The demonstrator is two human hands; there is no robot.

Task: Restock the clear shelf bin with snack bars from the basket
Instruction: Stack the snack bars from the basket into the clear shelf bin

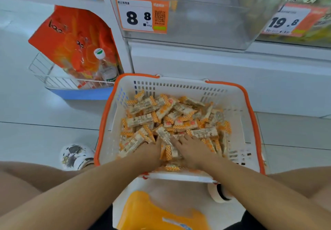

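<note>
1. Evidently mid-scoop: left hand [152, 150] and right hand [192, 151] dig together into the snack bars [172, 120]; fingers buried, grip unclear
2. Around them, the basket [238, 104] remains heaped
3. Above, the clear shelf bin [206, 20] looks mostly unfilled

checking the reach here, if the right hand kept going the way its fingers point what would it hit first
The right hand points forward and slightly left, into the snack bars it already rests on. It would likely plough through more bars first, then meet the basket far wall, though depth is hard to judge.
</note>
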